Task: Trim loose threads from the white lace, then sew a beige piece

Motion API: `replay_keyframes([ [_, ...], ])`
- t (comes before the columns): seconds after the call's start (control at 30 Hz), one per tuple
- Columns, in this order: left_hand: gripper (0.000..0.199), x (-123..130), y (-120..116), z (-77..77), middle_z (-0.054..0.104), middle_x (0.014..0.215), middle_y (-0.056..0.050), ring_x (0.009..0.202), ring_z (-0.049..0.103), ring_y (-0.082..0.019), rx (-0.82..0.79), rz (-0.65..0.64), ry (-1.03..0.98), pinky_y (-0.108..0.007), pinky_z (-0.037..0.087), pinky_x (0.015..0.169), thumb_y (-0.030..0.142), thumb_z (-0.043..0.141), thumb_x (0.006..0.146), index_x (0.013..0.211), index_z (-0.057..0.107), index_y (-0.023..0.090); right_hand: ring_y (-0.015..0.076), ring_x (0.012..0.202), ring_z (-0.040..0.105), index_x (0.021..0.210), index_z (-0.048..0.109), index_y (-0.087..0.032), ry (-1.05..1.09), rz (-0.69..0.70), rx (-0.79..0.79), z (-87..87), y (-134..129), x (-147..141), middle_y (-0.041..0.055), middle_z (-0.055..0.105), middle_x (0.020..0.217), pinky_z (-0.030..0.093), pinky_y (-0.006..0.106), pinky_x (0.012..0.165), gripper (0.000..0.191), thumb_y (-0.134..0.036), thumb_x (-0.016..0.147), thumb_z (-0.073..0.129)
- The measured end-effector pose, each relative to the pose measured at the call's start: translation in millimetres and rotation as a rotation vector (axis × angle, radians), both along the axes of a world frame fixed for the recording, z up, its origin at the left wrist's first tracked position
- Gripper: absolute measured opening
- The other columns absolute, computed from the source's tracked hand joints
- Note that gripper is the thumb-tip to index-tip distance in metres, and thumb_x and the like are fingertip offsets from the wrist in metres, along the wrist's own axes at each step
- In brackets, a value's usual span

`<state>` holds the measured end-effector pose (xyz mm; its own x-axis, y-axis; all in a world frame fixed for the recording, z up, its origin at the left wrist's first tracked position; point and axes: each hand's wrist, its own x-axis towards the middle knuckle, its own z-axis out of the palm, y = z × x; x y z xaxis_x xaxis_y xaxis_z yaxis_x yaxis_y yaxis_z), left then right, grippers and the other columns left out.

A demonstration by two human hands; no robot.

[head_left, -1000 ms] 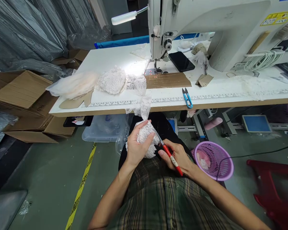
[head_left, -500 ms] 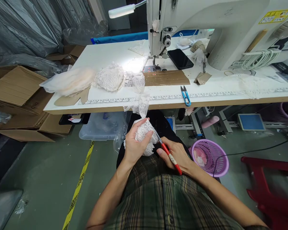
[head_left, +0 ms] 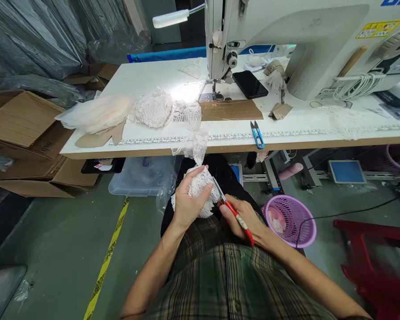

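Glare overexposes the table (head_left: pixel 153 73) left of the sewing machine (head_left: pixel 320 49). Plastic sheeting (head_left: pixel 36 44) reflects highlights. Illumination below tabletop: dimmer. Wide-angle distortion stretches edges.

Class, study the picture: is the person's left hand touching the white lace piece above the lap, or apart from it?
Touching. The head view shows the left hand holding the white lace piece, thumb lying across its surface.
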<state>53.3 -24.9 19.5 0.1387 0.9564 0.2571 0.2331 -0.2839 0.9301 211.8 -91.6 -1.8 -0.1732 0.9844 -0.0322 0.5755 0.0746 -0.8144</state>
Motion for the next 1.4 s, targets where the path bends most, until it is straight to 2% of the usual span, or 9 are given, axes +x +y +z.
replay_keyframes([
  [0.1,0.045,1,-1,1.7,0.065,0.123,-0.008,0.112,0.061,-0.024,-0.003,-0.019,0.005,-0.040,0.047,0.100,0.026,0.069,0.078,0.122,0.060,0.021,0.0134,0.050,0.042,0.075,0.042,-0.022,-0.058,0.023,0.017,5.4,4,1,-0.0035,0.047,0.059,0.028,0.025,0.052,0.028,-0.045,0.090,0.041],
  [0.23,0.046,2,-2,2.8,0.064,0.124,-0.007,0.113,0.060,-0.024,0.005,-0.030,0.033,-0.039,0.046,0.101,0.024,0.069,0.078,0.122,0.060,0.022,0.0138,0.050,0.042,0.075,0.040,-0.023,-0.109,-0.013,0.041,11.0,9,0,-0.0033,0.047,0.060,0.026,0.025,0.053,0.026,-0.043,0.090,0.040],
  [0.4,0.047,1,-1,1.0,0.064,0.123,-0.007,0.113,0.061,-0.023,0.008,-0.042,0.036,-0.038,0.047,0.101,0.023,0.069,0.078,0.124,0.059,0.022,0.0142,0.049,0.041,0.072,0.037,-0.023,-0.139,-0.059,0.055,9.1,7,-4,-0.0034,0.044,0.057,0.026,0.025,0.052,0.026,-0.042,0.090,0.039],
  [0.53,0.047,2,-2,0.4,0.064,0.124,-0.008,0.113,0.061,-0.024,-0.003,-0.051,0.024,-0.037,0.047,0.100,0.023,0.069,0.078,0.124,0.058,0.022,0.0136,0.045,0.039,0.071,0.036,-0.023,-0.079,-0.087,0.029,6.5,4,-7,-0.0048,0.040,0.052,0.026,0.026,0.051,0.026,-0.041,0.089,0.041],
  [0.8,0.046,5,-4,5.1,0.064,0.124,-0.007,0.115,0.060,-0.023,-0.012,-0.032,0.035,-0.036,0.047,0.101,0.021,0.067,0.078,0.123,0.058,0.020,0.0155,0.054,0.045,0.080,0.037,-0.023,-0.168,0.000,0.033,13.6,5,-4,-0.0014,0.049,0.066,0.028,0.026,0.055,0.023,-0.040,0.094,0.032],
  [1.13,0.047,1,-4,-0.8,0.063,0.126,-0.006,0.115,0.060,-0.022,0.038,-0.059,0.056,-0.035,0.047,0.101,0.020,0.068,0.079,0.125,0.057,0.021,0.0148,0.052,0.045,0.075,0.038,-0.022,-0.261,-0.071,0.058,13.0,0,-7,-0.0022,0.048,0.060,0.024,0.026,0.054,0.026,-0.042,0.092,0.037],
  [1.4,0.047,2,-6,1.0,0.063,0.125,-0.007,0.116,0.059,-0.023,0.028,-0.073,0.046,-0.036,0.047,0.101,0.020,0.068,0.079,0.124,0.057,0.020,0.0138,0.050,0.044,0.072,0.041,-0.021,-0.091,-0.074,-0.008,10.0,-3,-8,-0.0018,0.047,0.055,0.028,0.025,0.052,0.035,-0.045,0.095,0.029],
])
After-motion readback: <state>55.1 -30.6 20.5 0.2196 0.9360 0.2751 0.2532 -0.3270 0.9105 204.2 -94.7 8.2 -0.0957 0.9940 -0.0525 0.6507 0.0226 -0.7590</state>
